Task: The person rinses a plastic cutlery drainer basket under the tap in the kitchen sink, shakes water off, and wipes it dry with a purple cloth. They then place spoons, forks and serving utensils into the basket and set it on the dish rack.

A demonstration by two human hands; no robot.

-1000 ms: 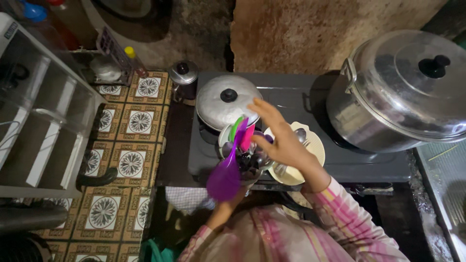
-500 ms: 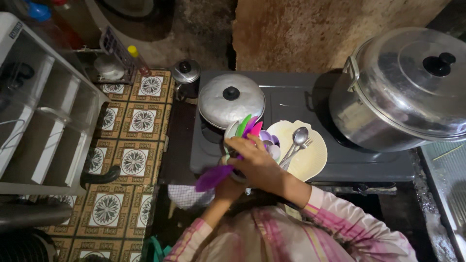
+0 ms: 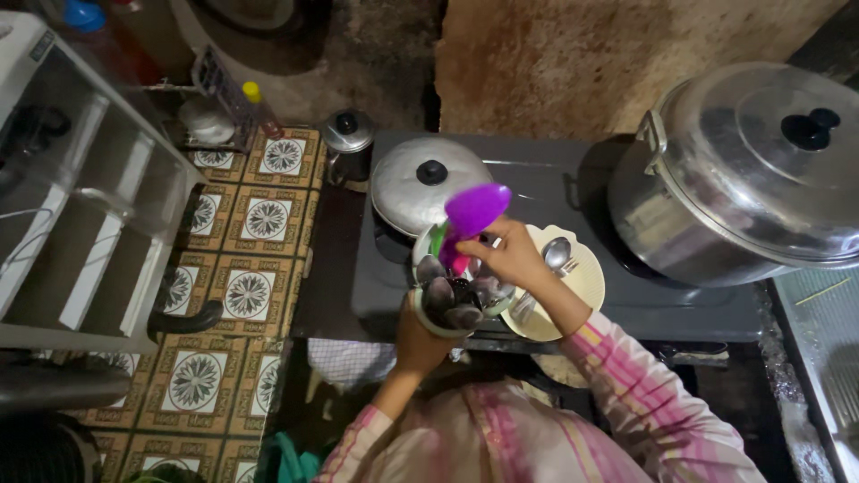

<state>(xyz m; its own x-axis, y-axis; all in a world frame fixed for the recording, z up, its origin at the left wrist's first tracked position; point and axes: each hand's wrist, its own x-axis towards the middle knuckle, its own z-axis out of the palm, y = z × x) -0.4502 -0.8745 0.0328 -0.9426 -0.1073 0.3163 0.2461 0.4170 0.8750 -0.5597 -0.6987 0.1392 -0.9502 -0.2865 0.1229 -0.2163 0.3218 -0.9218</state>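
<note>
Since half a second ago, the purple spoon (image 3: 474, 211) swings up above the cutlery holder (image 3: 456, 295), pinched in the right hand (image 3: 512, 258). Left hand (image 3: 419, 338) clasps the holder underneath. Crowded spoons may snag and spill.

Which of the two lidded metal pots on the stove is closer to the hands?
The smaller pot, with a rounded lid and black knob, just behind the purple spoon in the right hand. The big pot sits far right.
</note>
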